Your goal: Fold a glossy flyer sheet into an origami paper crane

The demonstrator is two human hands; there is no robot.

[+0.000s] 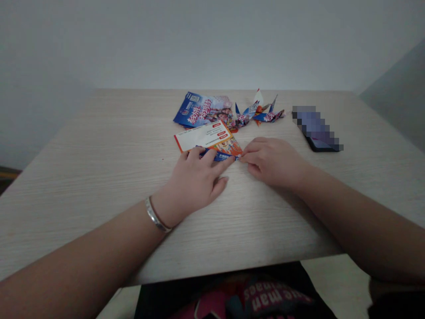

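A printed paper flyer (201, 137), white with red labels and an orange picture, lies on the table with its near edge folded over into a narrow blue strip. My left hand (195, 177) rests on that strip, fingers spread and the index stretched toward the right corner; a silver bracelet (156, 215) circles the wrist. At the same corner, the thumb and fingertips of my right hand (272, 159) are pressed together on the flyer's folded edge. The fingertips of both hands nearly meet there.
Behind the flyer lies a stack of blue printed flyers (199, 108). Folded paper cranes (247, 114) stand beside it, one more crane (270, 116) to their right. A black phone (318, 133) lies at the right. A pale wall backs the wood-grain table (99, 177).
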